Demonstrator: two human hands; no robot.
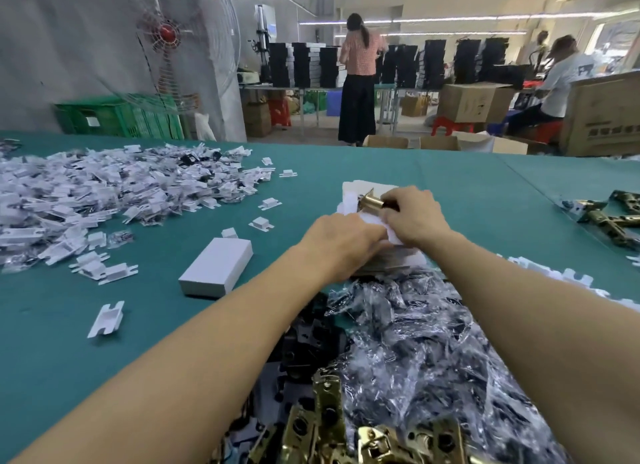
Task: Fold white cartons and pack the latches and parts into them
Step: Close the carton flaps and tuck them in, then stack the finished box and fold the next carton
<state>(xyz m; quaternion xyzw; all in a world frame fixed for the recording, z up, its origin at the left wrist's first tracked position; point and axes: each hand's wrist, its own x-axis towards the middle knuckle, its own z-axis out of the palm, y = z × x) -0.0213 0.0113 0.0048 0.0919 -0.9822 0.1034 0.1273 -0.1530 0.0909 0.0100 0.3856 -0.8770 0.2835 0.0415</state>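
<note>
Pinching brass latch (371,200) w/ R hand (414,216); L hand (341,243) spread flat on white carton (356,188), mid worktop (467,193).

Folded carton (216,272) lies on the table (450,179), left of the bagged parts (415,342).

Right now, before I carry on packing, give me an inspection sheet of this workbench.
Surface: green cloth table, piles at the left, near and right edges.
Job's things: brass latch over an unfolded white carton; closed white carton to the left; bagged parts and loose latches nearest.
Clutter: heap of small white inserts far left.
Hands: right hand grips the brass latch; left hand rests on the unfolded white carton, grip unclear.
Cables: nothing seen.
Surroundings: fan, green crate, cardboard boxes, standing person, seated person.
</note>
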